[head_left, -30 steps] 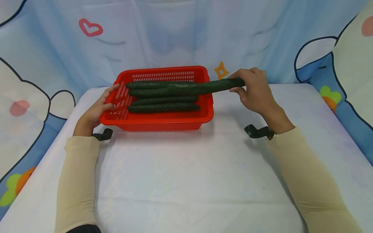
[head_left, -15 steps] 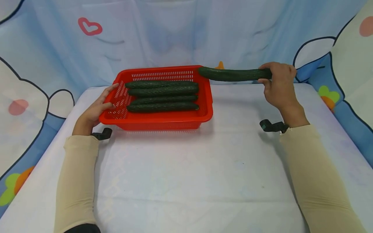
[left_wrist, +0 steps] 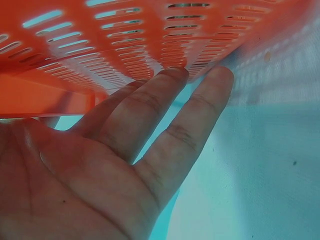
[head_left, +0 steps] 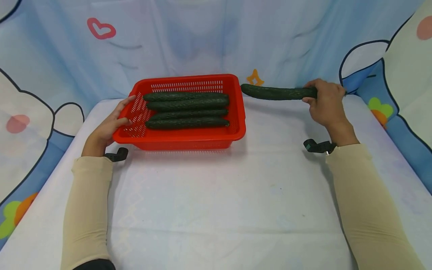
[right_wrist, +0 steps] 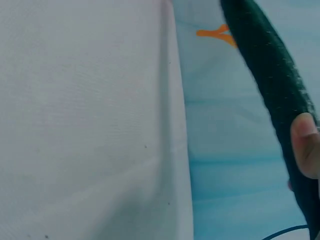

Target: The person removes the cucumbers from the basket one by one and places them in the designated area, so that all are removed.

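One hand, the left hand [head_left: 109, 125], holds the red basket [head_left: 182, 144] by its rim; four cucumbers [head_left: 189, 104] lie inside. Farther, the right hand [head_left: 326, 101] should keep its firm, level grip: its fingers grasp the fifth cucumber [head_left: 273, 93] near one end, and it extends leftward from them, tip just beside the basket.

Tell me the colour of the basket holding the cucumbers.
The basket is bright red, best seen in the head view.
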The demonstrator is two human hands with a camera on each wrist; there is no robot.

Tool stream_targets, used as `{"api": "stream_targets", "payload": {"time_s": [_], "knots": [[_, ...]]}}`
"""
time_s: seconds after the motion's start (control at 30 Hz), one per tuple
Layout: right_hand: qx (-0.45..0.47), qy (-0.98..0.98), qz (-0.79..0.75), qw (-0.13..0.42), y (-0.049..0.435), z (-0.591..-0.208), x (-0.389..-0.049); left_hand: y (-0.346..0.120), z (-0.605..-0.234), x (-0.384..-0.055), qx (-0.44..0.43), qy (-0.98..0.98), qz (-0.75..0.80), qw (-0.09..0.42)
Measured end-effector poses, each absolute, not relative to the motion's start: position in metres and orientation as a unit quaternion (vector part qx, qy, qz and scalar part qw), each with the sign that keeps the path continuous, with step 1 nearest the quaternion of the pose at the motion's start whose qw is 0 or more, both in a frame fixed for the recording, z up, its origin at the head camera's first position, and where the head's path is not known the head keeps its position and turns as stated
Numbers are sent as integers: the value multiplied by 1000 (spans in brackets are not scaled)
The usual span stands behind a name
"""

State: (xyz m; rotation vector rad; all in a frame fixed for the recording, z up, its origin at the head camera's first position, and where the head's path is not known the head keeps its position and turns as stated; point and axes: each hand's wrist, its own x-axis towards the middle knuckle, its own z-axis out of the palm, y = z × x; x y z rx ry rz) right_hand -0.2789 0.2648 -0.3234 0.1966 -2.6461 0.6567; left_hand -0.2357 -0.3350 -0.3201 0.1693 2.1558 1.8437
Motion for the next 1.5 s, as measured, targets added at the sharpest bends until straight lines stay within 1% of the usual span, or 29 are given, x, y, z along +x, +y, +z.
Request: {"api": "stream_targets", "payload": {"time_s": [0.13,0.23,0.6,0.83,1.2,1.5], "knots": [[75,-961,223,148,266,-331,-283,-335,-321,-236,57,752,640,147],[87,-963,222,125,265,-336,-287,-335,-321,-235,56,752,640,147],[113,-962,229,99,266,-344,-300,-336,-318,-236,56,758,632,152],[82,-970,218,62,270,-346,-306,-335,-318,-236,54,757,633,151],[70,-969,231,56,279,-355,-315,-336,-321,-238,56,748,644,150],[49,-972,231,14,282,-359,-320,-337,-321,-238,56,752,641,147]]}}
